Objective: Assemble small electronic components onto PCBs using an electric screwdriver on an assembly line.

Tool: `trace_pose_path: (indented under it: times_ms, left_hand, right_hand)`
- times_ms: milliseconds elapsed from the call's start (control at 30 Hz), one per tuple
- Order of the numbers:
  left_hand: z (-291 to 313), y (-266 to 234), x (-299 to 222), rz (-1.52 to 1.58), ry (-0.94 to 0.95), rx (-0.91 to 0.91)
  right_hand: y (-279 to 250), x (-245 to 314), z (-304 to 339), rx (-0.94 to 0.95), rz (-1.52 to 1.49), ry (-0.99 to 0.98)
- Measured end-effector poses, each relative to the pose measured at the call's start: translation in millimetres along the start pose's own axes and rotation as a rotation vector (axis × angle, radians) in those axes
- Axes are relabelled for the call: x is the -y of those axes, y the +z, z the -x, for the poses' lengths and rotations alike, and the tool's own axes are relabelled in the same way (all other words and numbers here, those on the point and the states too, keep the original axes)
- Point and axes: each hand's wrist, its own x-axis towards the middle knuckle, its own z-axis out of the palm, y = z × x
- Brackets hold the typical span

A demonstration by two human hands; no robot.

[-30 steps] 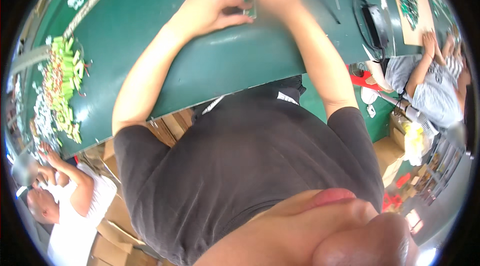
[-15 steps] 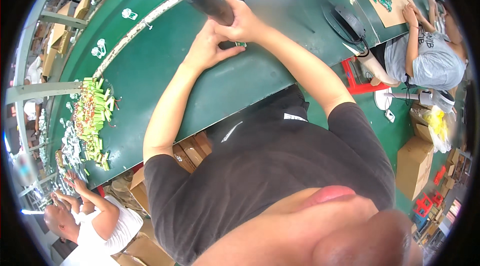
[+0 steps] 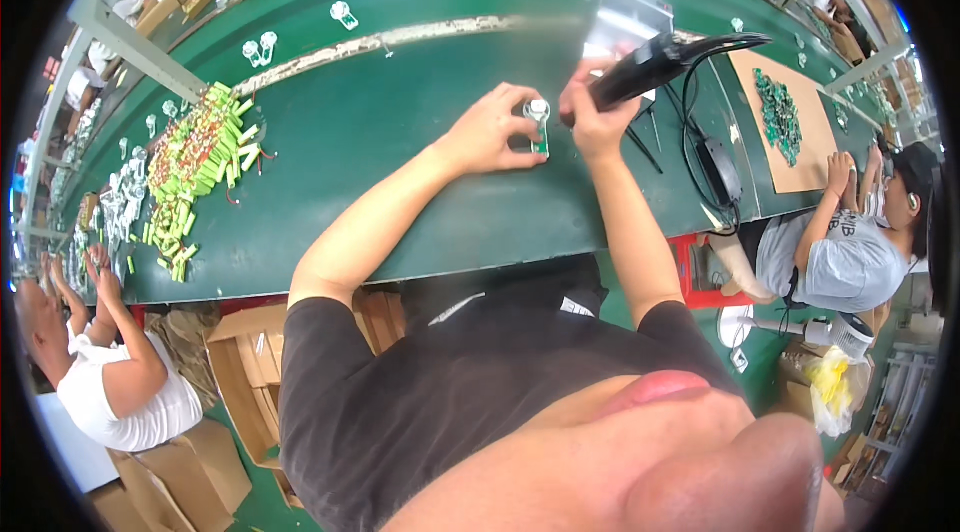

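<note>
My left hand (image 3: 492,134) rests on the green bench, its thumb and fingers closed around a small white assembly with a green circuit board (image 3: 538,116). One end of that piece is round and white. Just to the right, my right hand (image 3: 604,120) is wrapped round a black electric screwdriver (image 3: 640,70), held tilted with its cable end up to the right. The driver's tip is hidden behind my hand and apart from the piece. A glossy pale sheet or tray (image 3: 632,12), partly blurred, lies beyond my right hand.
A heap of green battery cells (image 3: 205,157) with red wires lies at left. A black power adapter (image 3: 716,170) and its cable sit at right, before green circuit boards (image 3: 777,117) on cardboard (image 3: 810,147). White assemblies (image 3: 343,14) lie past the pale strip. Co-workers sit both sides.
My hands have drawn apart. The right one has carried the screwdriver rightward off the piece, and the left one keeps the piece, now more visible. The whole view has turned.
</note>
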Motion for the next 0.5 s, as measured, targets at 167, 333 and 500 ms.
trace_pose_path:
  times_ms: [167,333,500]
  left_hand:
    - [-1,0,11,-0.107,-0.104,-0.154]
    - [-35,-35,66,-0.338,-0.145,-0.29]
    - [-53,-72,156,-0.444,-0.402,-0.395]
  right_hand:
    - [-8,-3,1,-0.028,0.06,0.039]
    - [-21,23,-21,0.002,0.012,-0.043]
    - [-68,55,-31,0.101,0.115,0.301]
